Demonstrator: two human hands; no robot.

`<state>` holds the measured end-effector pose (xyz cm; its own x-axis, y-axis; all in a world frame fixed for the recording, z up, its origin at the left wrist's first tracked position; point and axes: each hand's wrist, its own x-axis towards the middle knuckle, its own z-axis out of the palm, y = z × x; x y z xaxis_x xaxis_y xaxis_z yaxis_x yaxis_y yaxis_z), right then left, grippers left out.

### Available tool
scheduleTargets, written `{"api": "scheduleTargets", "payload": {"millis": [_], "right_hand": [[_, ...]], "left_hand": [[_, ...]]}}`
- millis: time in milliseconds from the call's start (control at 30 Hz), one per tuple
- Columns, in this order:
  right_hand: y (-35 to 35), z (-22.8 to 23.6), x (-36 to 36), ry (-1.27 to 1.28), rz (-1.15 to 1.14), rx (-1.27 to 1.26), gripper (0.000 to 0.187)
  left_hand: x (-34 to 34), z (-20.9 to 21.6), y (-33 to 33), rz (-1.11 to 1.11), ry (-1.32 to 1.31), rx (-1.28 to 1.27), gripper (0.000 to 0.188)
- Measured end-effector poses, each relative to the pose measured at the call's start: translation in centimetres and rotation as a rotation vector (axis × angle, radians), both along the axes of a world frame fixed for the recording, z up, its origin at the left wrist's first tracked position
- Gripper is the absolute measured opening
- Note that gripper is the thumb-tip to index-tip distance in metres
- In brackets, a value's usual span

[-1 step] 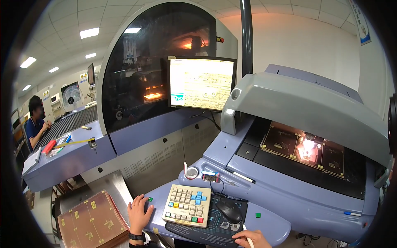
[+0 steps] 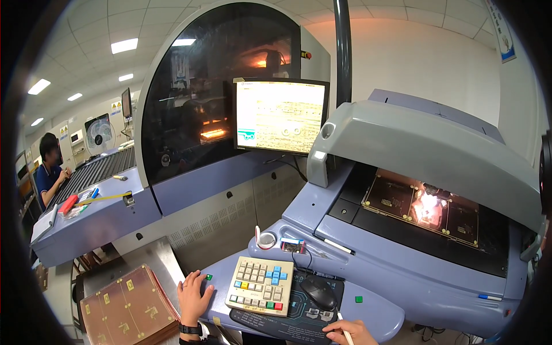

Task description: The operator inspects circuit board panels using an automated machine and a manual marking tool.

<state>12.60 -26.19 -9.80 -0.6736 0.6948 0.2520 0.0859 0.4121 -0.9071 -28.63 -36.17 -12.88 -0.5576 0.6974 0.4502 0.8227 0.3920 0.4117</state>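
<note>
My left hand, fingers apart, rests on the left end of the blue console shelf. It holds nothing and lies left of a beige keypad with several coloured keys. A small green square is by its fingertips. At the lower edge my right hand is closed round a white pen-like stick whose tip points up beside the black mouse. Under the keypad and mouse lies a dark mouse pad. A brown circuit board panel lies brightly lit beneath a grey hood.
A lit monitor stands behind the keypad, before a dark machine window. At lower left a stack of brown panels lies on a metal table. A co-worker sits far left by a roller conveyor.
</note>
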Motion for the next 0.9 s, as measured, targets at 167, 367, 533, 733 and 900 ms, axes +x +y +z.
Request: {"api": "scheduleTargets", "payload": {"millis": [167, 367, 533, 733, 900], "right_hand": [[-0.1, 0.1, 0.0, 0.008, -0.002, 0.001, 0.015], [-0.1, 0.2, 0.1, 0.013, -0.005, 0.042, 0.015], [-0.1, -0.1, 0.0, -0.001, -0.015, 0.001, 0.015], [0.0, 0.1, -0.1, -0.019, -0.014, 0.032, 0.016], [-0.4, 1.0, -0.2, -0.034, -0.033, -0.01, 0.015]], "left_hand": [[0.1, -0.1, -0.1, 0.001, 0.004, -0.004, 0.044], [0.0, -0.2, 0.0, 0.01, 0.008, -0.012, 0.044], [0.0, -0.2, 0.0, 0.01, 0.006, -0.013, 0.044], [0.1, 0.0, 0.0, 0.013, 0.007, -0.009, 0.044], [-0.1, -0.1, 0.0, 0.014, 0.005, -0.015, 0.043]]}}
